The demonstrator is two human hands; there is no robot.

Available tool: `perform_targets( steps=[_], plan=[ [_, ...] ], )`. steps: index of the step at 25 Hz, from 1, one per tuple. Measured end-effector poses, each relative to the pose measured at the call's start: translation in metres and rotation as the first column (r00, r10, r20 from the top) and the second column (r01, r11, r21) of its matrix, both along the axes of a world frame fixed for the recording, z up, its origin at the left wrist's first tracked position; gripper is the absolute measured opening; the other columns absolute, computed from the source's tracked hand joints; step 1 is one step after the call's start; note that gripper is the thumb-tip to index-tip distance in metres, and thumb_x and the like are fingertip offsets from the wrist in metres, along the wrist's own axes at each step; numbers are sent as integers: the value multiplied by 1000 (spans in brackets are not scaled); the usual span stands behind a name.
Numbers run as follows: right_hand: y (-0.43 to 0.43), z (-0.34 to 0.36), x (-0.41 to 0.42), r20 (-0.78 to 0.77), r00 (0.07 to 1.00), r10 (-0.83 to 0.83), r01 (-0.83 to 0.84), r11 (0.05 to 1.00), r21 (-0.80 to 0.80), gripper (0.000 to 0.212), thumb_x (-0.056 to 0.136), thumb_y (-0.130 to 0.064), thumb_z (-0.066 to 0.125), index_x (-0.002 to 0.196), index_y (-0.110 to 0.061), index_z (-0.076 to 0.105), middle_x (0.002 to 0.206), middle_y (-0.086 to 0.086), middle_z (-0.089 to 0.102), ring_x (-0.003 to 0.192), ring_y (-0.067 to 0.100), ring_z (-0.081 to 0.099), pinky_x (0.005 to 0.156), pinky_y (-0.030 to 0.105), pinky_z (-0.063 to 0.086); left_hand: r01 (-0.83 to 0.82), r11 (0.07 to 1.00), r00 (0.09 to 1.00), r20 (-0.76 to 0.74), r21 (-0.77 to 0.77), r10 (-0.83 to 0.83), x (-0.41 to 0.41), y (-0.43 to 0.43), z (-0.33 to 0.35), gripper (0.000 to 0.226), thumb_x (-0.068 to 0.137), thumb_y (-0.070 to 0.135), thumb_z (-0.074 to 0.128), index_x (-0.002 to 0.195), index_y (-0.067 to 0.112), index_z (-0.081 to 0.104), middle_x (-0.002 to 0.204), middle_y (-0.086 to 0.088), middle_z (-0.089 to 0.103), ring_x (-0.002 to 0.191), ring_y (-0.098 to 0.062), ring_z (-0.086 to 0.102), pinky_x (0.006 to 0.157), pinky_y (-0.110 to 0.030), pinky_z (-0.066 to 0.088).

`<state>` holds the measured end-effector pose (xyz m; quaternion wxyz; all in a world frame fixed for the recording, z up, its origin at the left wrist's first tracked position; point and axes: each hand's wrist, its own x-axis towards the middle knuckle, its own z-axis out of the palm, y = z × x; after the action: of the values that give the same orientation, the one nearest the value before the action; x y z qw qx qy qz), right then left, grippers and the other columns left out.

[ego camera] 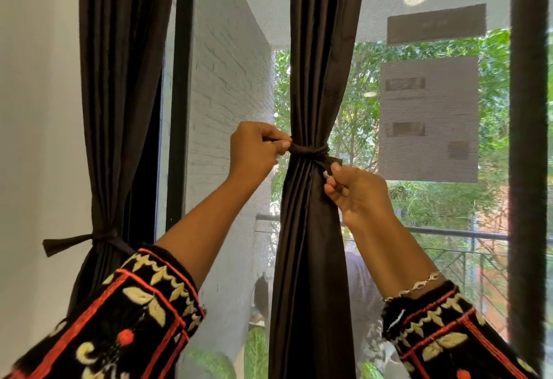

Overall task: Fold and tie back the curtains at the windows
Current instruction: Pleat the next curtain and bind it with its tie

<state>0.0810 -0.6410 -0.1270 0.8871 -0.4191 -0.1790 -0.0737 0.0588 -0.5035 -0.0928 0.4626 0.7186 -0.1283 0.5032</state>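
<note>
A dark brown curtain (317, 64) hangs gathered in the middle of the window, cinched at hand height by a matching fabric tie (308, 150) knotted round it. My left hand (257, 151) pinches one end of the tie at the curtain's left side. My right hand (353, 190) pinches the other end just below and right of the knot. A second dark curtain (119, 94) hangs at the left, bound lower down by its own tie (74, 242), whose loose end sticks out leftward.
A white wall (36, 139) stands at the left. A black window frame post (179, 94) rises between the two curtains and a dark post (528, 139) at the right. Behind the mesh screen (419, 229) are a railing, greenery and a brick wall.
</note>
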Motion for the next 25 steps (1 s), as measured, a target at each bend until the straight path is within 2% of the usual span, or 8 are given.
perform_targets(
  steps=[6,8,11,14,17,20,22,25],
  plan=[
    [-6,-9,7,67,993,-95,101,989,-107,21,87,-1,60,70,-10,51,63,5,49,43,5,50,47,15,49,40,999,996,80,-34,-38,5,-6,-16,8,81,7,67,89,6,68,75,-5,64,69,-19,60,65,-32,53],
    [-7,-16,11,109,985,-135,152,975,-160,20,86,-5,62,69,-12,53,68,3,53,57,9,51,56,19,48,81,996,997,6,-29,-81,9,-4,-30,24,80,19,70,98,7,62,87,-8,63,81,-22,61,72,-35,51],
    [-2,-30,17,179,954,-240,276,936,-217,11,83,-7,66,79,-14,58,81,3,59,77,17,59,71,26,49,77,997,992,-101,12,-75,14,-6,-58,40,79,24,71,113,10,56,101,-3,61,93,-15,58,80,-25,48],
    [10,-53,21,318,866,-386,482,814,-324,26,80,-9,69,104,-12,60,99,2,61,95,18,59,86,32,48,156,987,977,-152,40,-148,20,-18,-95,34,82,16,68,114,16,55,102,7,61,95,-9,59,83,-19,49],
    [17,-79,23,445,757,-478,647,644,-407,41,81,-10,67,120,-14,54,115,3,57,107,18,54,93,33,45,163,986,980,-119,20,-160,26,-28,-124,26,85,7,63,106,20,55,92,18,59,89,3,57,73,-5,44],
    [19,-99,22,498,714,-492,696,574,-431,41,85,-10,62,125,-14,51,120,4,53,113,19,51,96,32,43,111,994,989,-94,-2,-110,31,-31,-144,26,87,6,60,111,15,59,94,15,62,89,4,58,79,-20,50],
    [18,-111,19,572,648,-503,759,489,-430,40,89,-18,57,128,-15,49,123,3,51,115,17,48,95,27,40,50,999,994,-96,17,-49,31,-29,-156,29,89,18,57,118,16,58,109,7,63,104,-7,57,90,-33,51],
    [13,-137,15,675,557,-484,831,324,-453,61,87,-49,34,138,-18,40,139,1,42,128,16,38,100,22,30,-278,933,960,51,230,274,29,-25,-179,54,88,42,40,133,14,46,139,-7,46,135,-24,31,108,-40,36]
  ],
)
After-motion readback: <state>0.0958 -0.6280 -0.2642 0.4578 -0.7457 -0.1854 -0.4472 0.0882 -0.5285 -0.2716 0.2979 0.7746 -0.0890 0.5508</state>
